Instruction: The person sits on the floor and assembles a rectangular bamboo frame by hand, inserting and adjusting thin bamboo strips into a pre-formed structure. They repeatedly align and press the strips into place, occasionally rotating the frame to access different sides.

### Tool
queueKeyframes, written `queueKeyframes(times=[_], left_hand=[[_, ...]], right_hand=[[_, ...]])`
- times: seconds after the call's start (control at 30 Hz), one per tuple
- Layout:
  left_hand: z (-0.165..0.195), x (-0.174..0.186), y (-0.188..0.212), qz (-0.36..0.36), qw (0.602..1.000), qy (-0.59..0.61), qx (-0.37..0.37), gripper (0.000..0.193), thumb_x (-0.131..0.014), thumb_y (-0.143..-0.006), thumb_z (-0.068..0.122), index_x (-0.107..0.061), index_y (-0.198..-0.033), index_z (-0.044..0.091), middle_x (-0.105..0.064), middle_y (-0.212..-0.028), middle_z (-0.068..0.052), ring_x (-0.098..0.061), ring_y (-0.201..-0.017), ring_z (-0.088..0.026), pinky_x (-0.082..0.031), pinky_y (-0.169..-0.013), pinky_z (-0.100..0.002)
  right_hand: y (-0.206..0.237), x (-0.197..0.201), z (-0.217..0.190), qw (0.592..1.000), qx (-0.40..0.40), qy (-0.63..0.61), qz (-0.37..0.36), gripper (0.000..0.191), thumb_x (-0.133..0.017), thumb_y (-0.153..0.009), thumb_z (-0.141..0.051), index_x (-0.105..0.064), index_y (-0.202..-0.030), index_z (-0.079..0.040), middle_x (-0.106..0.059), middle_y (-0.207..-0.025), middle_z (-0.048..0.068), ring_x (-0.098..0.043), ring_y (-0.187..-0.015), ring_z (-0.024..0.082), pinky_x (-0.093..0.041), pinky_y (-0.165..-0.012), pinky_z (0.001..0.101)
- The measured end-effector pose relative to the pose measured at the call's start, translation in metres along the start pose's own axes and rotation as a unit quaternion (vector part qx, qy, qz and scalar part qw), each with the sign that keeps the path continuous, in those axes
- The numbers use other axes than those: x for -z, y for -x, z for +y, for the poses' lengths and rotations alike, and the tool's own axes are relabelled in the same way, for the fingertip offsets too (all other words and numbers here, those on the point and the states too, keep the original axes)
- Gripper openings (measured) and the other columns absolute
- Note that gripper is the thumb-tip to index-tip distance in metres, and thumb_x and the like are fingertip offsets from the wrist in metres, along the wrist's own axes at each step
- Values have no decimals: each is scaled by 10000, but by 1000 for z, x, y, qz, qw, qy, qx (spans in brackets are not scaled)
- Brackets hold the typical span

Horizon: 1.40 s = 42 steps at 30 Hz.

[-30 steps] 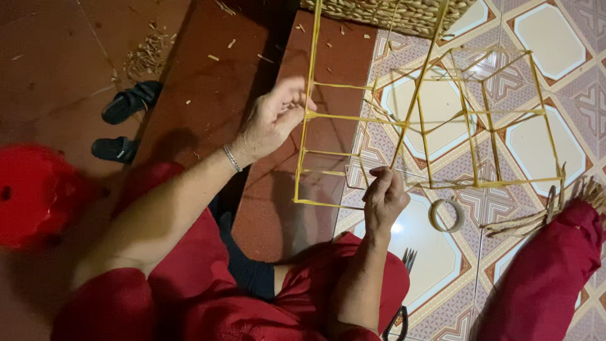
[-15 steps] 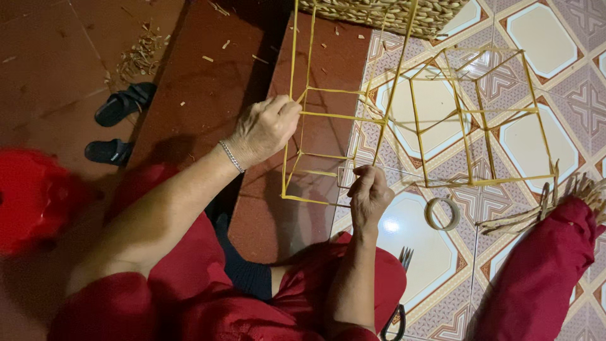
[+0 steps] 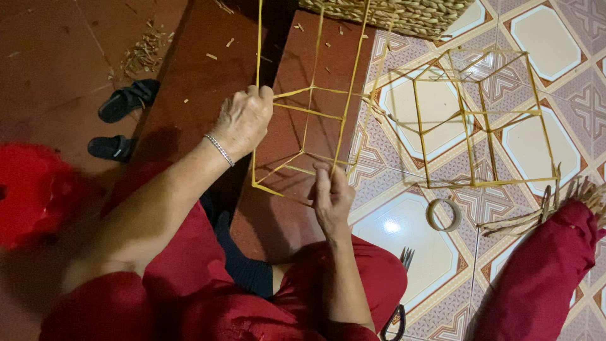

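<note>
A frame of thin yellow bamboo sticks (image 3: 344,107) is held up in front of me. My left hand (image 3: 243,123) grips its upright left stick, a silver bracelet on the wrist. My right hand (image 3: 331,196) pinches a joint on the frame's lower edge with its fingertips. A second, larger stick frame (image 3: 480,120) lies on the patterned tiles to the right, and I cannot tell whether the two are joined.
A roll of tape (image 3: 444,215) lies on the tiles below the second frame, with a bundle of sticks (image 3: 536,215) beside my right leg. A woven basket (image 3: 391,12) stands at the top. Two black sandals (image 3: 123,101) and a red plastic object (image 3: 35,196) are left. Scissors (image 3: 398,309) lie by my knee.
The held frame has turned and shifted left and down. My left hand slid down its left stick. My right hand moved left along the bottom edge to a joint.
</note>
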<state>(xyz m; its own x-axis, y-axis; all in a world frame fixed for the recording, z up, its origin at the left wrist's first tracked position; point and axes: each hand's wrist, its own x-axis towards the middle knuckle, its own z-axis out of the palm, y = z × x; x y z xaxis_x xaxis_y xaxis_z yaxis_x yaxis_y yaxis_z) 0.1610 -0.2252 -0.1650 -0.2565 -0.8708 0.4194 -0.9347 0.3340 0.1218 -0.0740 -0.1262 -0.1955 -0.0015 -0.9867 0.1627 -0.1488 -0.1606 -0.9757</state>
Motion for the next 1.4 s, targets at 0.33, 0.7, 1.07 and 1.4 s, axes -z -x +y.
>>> queueKeyframes(times=[0.33,0.7,1.07,1.4], left_hand=[[-13,17,-7,49,998,-35,-36,141,-764,-859,124,-666,-843,24,-672,-900,-140,-657,-902,-294,-563,-685,-436],[36,35,-34,190,945,216,-158,254,-764,-916,20,-707,-1164,2,-682,-1006,-98,-650,-933,-268,-559,-814,-376],[40,38,-44,196,942,162,-219,102,-734,-866,26,-652,-910,-16,-588,-848,-89,-618,-819,-240,-542,-662,-346],[40,14,-42,185,959,88,-196,184,-692,-896,-26,-540,-815,40,-508,-743,-65,-578,-735,-191,-536,-552,-269]], right_hand=[[-6,-2,1,990,47,134,5,264,-458,-1108,-174,-675,-1113,-23,-617,-576,46,-642,-511,107,-510,-501,263],[-2,-6,17,989,66,135,5,271,-472,-1106,-190,-650,-988,-23,-619,-554,45,-657,-486,125,-495,-474,266],[-3,-8,8,986,84,141,-40,293,-481,-1108,-219,-643,-960,-25,-644,-620,53,-669,-498,133,-498,-464,270],[-3,-5,10,978,112,173,-27,240,-519,-1096,-181,-662,-968,-38,-600,-564,51,-654,-490,141,-483,-465,291]])
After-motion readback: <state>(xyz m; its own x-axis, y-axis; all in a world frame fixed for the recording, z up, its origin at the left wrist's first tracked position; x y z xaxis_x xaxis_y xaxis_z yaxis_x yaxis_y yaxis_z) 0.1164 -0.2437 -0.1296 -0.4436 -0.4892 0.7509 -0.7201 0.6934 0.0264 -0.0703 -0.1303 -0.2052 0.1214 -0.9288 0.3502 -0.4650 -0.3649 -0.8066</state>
